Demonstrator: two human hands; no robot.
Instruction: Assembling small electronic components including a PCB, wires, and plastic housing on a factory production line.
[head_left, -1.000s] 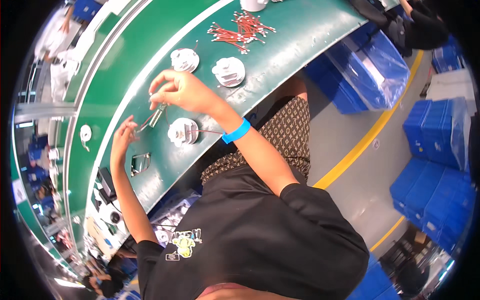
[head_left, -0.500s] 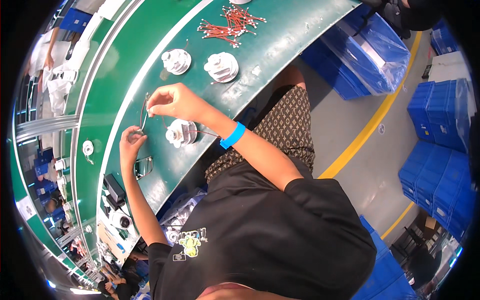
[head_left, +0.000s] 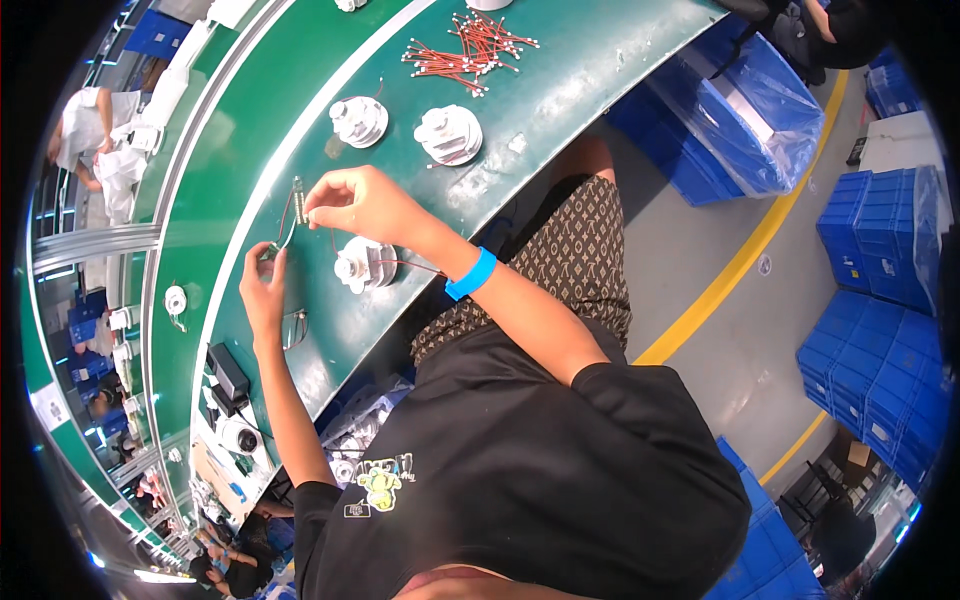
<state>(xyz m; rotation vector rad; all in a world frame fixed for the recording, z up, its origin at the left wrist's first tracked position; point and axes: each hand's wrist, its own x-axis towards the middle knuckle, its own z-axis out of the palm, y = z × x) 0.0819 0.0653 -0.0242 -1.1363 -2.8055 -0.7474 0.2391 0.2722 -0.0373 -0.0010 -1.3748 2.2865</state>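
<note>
My right hand (head_left: 362,208) is closed in a pinch, with thumb and forefinger at a narrow pale strip with a row of small marks (head_left: 299,202), perhaps a small circuit board. My left hand (head_left: 263,295) pinches the end of a thin cable (head_left: 288,238) that runs up toward the strip. What exactly lies between its fingertips is too small to make out. Just below my right hand sits a round white plastic housing (head_left: 364,265) with a dark red wire (head_left: 420,266) trailing from it toward my wrist. Two similar white housings, one left (head_left: 358,121) and one right (head_left: 448,135), stand farther off.
A heap of red wires with white connectors (head_left: 470,55) lies on the green table (head_left: 545,95). Near my left forearm are a glassy rectangular piece (head_left: 295,329) and a black box (head_left: 228,373). A green conveyor (head_left: 225,130) runs beyond; blue bins (head_left: 868,345) stand right.
My left hand has shifted slightly and its fingers have changed position on the cable. The strip by my right fingertips now shows its marked face. The view has moved a little.
</note>
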